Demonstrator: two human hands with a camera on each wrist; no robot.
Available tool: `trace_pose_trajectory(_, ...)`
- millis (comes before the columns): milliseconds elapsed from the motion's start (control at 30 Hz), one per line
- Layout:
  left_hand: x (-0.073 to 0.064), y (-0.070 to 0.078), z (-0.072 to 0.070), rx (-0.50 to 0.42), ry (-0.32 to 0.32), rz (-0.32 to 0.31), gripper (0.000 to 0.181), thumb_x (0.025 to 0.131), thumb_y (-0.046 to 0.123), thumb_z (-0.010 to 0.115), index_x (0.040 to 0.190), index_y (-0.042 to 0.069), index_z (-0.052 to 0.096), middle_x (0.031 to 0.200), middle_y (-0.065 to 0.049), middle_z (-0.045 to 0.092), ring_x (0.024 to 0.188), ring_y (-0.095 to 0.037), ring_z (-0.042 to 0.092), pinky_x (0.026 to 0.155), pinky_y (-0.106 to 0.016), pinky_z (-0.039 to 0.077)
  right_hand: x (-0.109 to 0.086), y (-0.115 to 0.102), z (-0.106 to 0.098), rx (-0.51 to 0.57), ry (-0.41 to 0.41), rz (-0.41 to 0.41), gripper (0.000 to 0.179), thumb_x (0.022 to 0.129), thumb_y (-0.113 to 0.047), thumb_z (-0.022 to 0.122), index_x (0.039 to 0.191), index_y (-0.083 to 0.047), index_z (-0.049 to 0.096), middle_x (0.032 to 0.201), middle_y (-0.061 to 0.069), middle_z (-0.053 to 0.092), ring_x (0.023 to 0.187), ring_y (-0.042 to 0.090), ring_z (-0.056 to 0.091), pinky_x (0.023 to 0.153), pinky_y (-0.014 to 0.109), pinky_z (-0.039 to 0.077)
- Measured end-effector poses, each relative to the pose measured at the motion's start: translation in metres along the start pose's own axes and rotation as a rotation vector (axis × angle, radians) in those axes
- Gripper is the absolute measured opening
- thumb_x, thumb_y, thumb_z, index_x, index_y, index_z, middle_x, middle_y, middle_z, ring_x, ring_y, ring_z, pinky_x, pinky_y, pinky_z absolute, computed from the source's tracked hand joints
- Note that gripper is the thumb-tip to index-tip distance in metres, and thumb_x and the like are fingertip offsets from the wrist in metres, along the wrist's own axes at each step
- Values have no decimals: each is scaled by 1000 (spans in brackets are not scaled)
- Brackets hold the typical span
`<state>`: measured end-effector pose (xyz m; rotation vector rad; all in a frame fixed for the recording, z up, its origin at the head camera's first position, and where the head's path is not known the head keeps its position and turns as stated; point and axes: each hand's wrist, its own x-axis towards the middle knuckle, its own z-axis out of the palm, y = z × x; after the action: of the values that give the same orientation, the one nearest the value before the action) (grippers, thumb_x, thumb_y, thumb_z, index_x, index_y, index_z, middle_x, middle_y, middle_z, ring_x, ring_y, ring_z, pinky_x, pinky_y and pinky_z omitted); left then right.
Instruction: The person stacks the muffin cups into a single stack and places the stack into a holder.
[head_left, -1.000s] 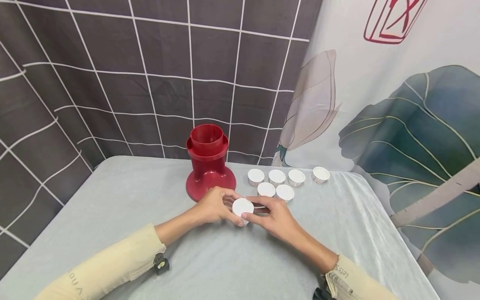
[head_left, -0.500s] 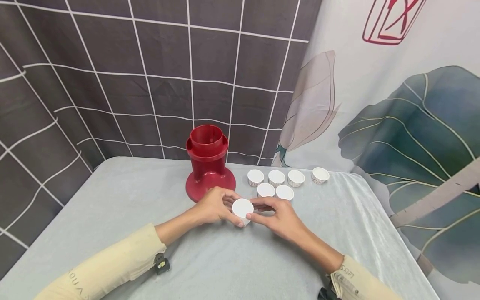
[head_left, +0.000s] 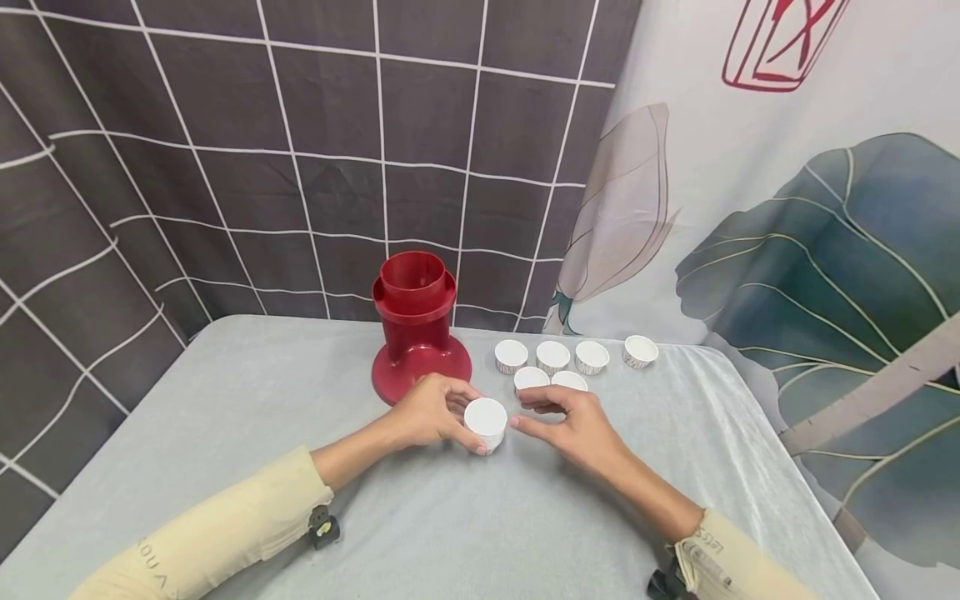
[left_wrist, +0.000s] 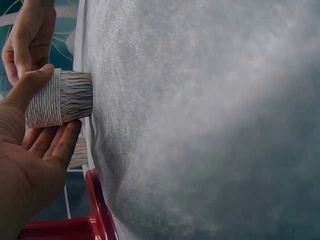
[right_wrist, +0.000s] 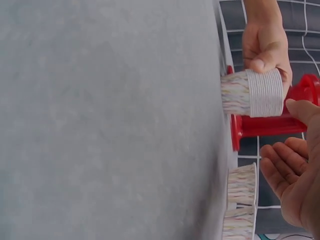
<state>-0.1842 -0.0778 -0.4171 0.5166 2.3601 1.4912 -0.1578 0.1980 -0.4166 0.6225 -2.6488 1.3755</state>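
A stack of nested white paper baking cups (head_left: 486,423) stands on the cloth, its ridged rims on top and streaked, coloured sides below in both wrist views. My left hand (head_left: 429,413) grips the stack between thumb and fingers from its left side. To the right of the stack, my right hand (head_left: 576,427) is held with fingers and thumb apart, holding nothing; a small gap separates its thumb tip from the cups. Behind that hand, two paper cups (head_left: 532,380) stand close together, one partly hidden by its fingers.
A red plastic stand (head_left: 422,360) with a round base and open tube top is behind my left hand. Several single paper cups (head_left: 552,357) form a row near the back edge of the cloth-covered table (head_left: 225,450). A grey gridded curtain (head_left: 315,200) hangs behind.
My right hand has let go of the stack and moved off to the right, over the near cups. The left hand and the stack have stayed in place.
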Motion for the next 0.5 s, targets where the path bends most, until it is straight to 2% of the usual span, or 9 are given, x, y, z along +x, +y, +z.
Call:
trace_pose_trajectory(133,0,1,0,7,-1,-8,52,75,21,107,121,13,85,115,-2,85,106,-19,83,97,-37,69,1,1,-6,-28,21,14,38,91,-25,96,123,-6,85,120,8,87,111,28,85,100,37,68)
trace_pose_trajectory(367,0,1,0,7,3,-26,54,74,21,108,122,13,85,115,-2,85,106,-19,83,96,-36,69,2,7,-20,-71,64,47,38,91,-27,96,123,-9,85,121,5,87,111,28,84,101,47,68)
trace_pose_trajectory(500,0,1,1,-12,3,-28,54,73,19,108,121,12,85,115,-3,85,105,-19,83,97,-36,69,4,10,-31,-113,94,64,41,90,-25,96,126,-7,84,122,8,87,112,32,84,98,51,68)
